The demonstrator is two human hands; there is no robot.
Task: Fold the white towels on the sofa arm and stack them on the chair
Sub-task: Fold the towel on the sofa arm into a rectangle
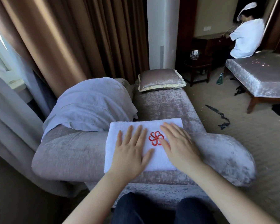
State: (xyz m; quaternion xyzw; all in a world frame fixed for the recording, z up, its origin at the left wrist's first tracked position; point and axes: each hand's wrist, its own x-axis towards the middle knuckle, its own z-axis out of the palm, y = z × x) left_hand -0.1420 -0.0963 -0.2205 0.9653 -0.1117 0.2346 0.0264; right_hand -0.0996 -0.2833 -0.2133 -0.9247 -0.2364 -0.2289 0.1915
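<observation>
Here, left hand point(131, 153), right hand point(179, 146) flat on towel point(136, 124).

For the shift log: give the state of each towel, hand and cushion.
Folded towel: flat on the sofa arm, emblem up.
Loose towel: unfolded, draped over the sofa arm.
Left hand: flat on folded towel.
Right hand: flat on folded towel.
Cushion: on the seat.

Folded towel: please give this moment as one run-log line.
left hand: flat on folded towel | right hand: flat, by red logo | second towel: draped, unfolded
</observation>
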